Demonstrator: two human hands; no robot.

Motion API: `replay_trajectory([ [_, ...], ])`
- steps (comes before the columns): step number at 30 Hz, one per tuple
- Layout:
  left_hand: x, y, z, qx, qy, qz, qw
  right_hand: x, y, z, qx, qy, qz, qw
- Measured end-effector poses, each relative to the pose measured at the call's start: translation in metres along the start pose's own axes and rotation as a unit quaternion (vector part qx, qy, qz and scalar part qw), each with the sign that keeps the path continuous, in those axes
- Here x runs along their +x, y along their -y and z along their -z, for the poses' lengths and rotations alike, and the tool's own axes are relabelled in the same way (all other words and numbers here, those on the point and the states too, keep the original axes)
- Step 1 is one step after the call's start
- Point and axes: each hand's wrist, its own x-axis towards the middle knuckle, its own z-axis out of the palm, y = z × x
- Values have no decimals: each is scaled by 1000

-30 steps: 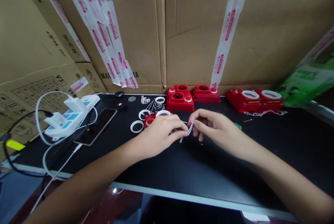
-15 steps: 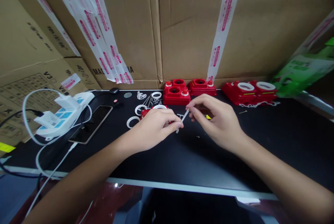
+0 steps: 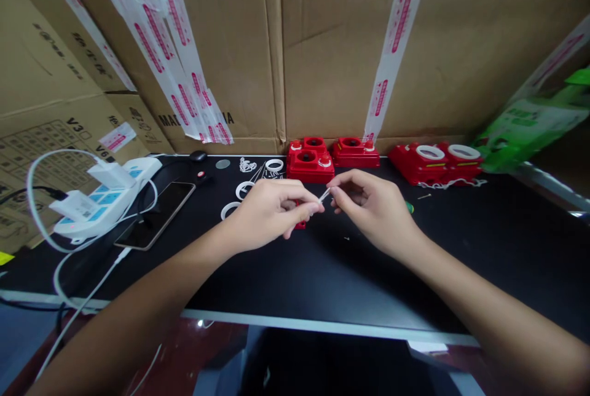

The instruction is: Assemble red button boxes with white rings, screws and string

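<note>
My left hand (image 3: 271, 211) is pinched on one end of a thin white cord (image 3: 325, 194) above the black table. The other end is between the thumb and forefinger of my right hand (image 3: 371, 202). Two thin strands of it show in the short gap between the hands; the rest is hidden by fingers. A small red part (image 3: 301, 224) shows under my left fingers, mostly covered. Just behind my right hand a green end of something (image 3: 410, 206) peeks out, its kind unclear. White rings (image 3: 243, 189) lie beside my left hand, with several screws (image 3: 275, 176) near them.
Red housings (image 3: 310, 167) stand along the cardboard at the back; two more, with white rings and cord (image 3: 454, 183), sit to the right. A green bottle (image 3: 530, 125) leans there. At left are a power strip (image 3: 113, 199), cables and a phone (image 3: 157, 216). A tiny screw (image 3: 346, 238) lies near the middle.
Both hands have come closer together, the left one rotating, so less of the white cord shows between them. The view has shifted slightly.
</note>
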Motion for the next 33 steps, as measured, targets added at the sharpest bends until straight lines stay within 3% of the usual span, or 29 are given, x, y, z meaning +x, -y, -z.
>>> replay_trajectory([
  [3,2,5,-4,-98,-63,34,993,0,2,-1,-15,42,16,999],
  [8,4,11,-12,-173,-122,64,975,-3,11,3,-81,78,160,981],
  [13,3,10,-16,-169,-122,54,977,-6,13,8,-107,102,255,956],
  [17,2,10,-15,-151,-103,23,983,-6,12,9,-117,82,299,943],
  [22,2,12,-10,-141,-63,-5,988,-5,14,9,-137,43,312,939],
  [27,1,10,-7,-112,-12,29,993,-5,15,6,-94,20,321,942],
  [33,2,7,-4,-116,25,86,989,-5,15,4,-34,38,249,967],
])
